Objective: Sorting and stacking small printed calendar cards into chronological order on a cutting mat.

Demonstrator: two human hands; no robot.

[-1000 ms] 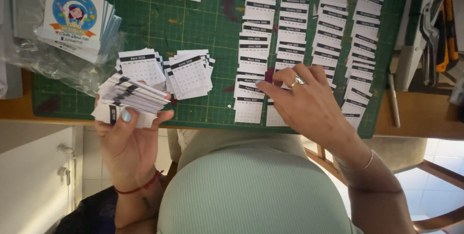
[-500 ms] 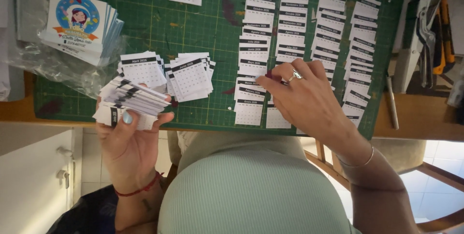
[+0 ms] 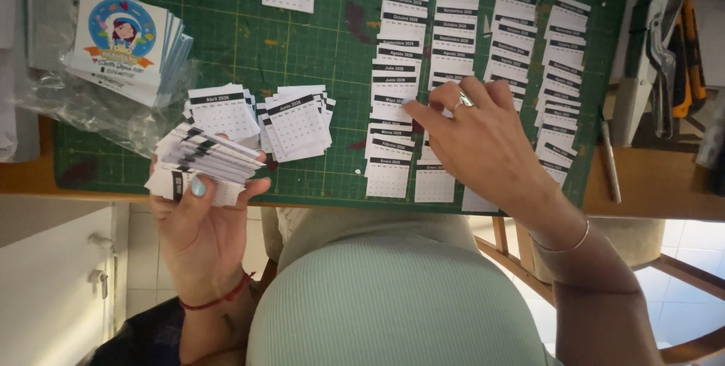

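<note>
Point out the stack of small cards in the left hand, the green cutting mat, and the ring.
stack of small cards [image 3: 204, 158], head view, top card.
green cutting mat [image 3: 226, 41], head view, bare surface.
ring [image 3: 462, 100], head view, band on right hand.

Single view, worn on the head, aimed steeply down and slightly forward. The green cutting mat [image 3: 302, 56] is seen at close range, its near edge crossing mid-frame, its far edge cut off at top. The wearer's torso fills the bottom. No second view is supplied for overlap.
</note>
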